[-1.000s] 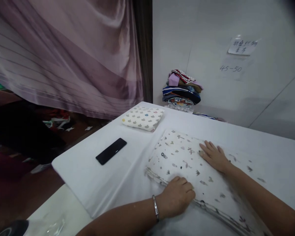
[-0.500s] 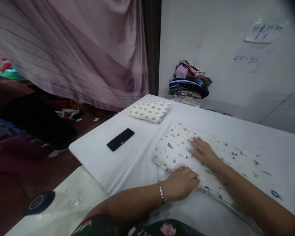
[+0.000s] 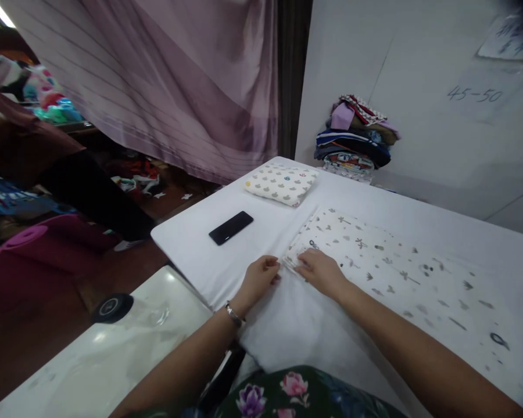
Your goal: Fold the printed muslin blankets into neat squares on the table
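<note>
A white cloth printed with small dark motifs point(image 3: 387, 261) lies folded flat on the white table point(image 3: 261, 238). My left hand point(image 3: 260, 277), with a bracelet on the wrist, is curled and pinches the cloth's near left corner. My right hand point(image 3: 320, 270) rests with fingers bent on the same corner, right beside the left hand.
A black phone point(image 3: 230, 227) lies left of the cloth. A folded white cloth with grey dots point(image 3: 282, 183) sits at the table's far corner. A pile of folded clothes point(image 3: 355, 139) stands against the wall. A purple curtain point(image 3: 165, 87) hangs at the left.
Both hands slid left along the printed cloth and now meet at its near left corner. The camera view has shifted left and lower.
</note>
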Tool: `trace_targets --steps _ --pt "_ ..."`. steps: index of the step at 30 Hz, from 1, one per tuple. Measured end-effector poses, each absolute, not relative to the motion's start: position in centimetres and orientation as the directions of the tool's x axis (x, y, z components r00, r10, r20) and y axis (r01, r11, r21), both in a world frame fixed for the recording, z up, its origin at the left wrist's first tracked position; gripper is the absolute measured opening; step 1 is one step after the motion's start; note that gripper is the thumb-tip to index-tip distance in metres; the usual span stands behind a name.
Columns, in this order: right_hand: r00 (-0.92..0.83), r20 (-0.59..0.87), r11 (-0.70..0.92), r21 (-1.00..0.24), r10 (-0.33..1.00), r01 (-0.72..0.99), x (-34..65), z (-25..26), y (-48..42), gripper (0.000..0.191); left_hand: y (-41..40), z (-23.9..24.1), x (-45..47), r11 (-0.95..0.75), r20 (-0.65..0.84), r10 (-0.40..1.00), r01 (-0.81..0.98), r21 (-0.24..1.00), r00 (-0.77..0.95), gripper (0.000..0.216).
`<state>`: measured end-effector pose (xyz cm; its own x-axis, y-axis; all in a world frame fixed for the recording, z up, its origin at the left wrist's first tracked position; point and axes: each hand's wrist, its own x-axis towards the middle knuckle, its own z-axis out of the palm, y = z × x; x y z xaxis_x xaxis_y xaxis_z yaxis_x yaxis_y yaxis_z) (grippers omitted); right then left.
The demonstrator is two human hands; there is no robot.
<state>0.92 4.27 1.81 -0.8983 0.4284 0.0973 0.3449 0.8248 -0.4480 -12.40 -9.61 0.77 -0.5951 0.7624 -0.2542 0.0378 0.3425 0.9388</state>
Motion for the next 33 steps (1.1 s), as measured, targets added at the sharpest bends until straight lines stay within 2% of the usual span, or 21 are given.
trace_targets --steps 2,4,8,15,22,25,31,33 --pt "-0.9 0.094 0.844 -0.4 0.425 0.357 0.3 1.5 4.2 0.016 -9.2 1.0 -12.5 0.349 -0.346 0.766 -0.102 0.931 -0.542 0.023" --pt "-0.898 0.078 0.832 -0.418 0.432 0.364 0.0 1.3 4.2 0.013 -8.6 1.1 -12.4 0.354 -0.374 0.781 -0.138 0.925 -0.501 0.025" --pt "-0.892 0.062 0.778 -0.519 0.448 0.354 0.0 1.1 4.5 0.015 -7.4 0.8 -12.7 0.376 -0.382 0.789 -0.113 0.92 -0.482 0.026" --pt "-0.851 0.114 0.682 -0.656 0.513 0.323 0.2 0.7 4.4 0.017 -6.5 0.3 -13.5 0.381 -0.332 0.8 -0.005 0.925 -0.5 0.013" --pt "-0.869 0.098 0.78 -0.497 0.485 0.38 -0.2 1.2 3.4 0.014 -6.5 -0.1 -13.5 0.341 -0.319 0.81 -0.047 0.939 -0.492 0.014" --pt "-0.865 0.089 0.781 -0.483 0.494 0.396 -0.5 1.2 3.4 0.013 -6.5 0.0 -13.5 0.336 -0.315 0.813 -0.046 0.941 -0.491 0.012" --pt "-0.818 0.142 0.663 -0.669 0.557 0.336 -0.4 0.5 4.1 0.015 -6.7 0.1 -13.6 0.302 -0.276 0.828 -0.026 0.953 -0.488 0.012" --pt "-0.805 0.171 0.655 -0.687 0.568 0.316 -0.3 0.5 4.0 0.015 -6.7 0.1 -13.6 0.3 -0.267 0.827 -0.014 0.954 -0.494 0.013"
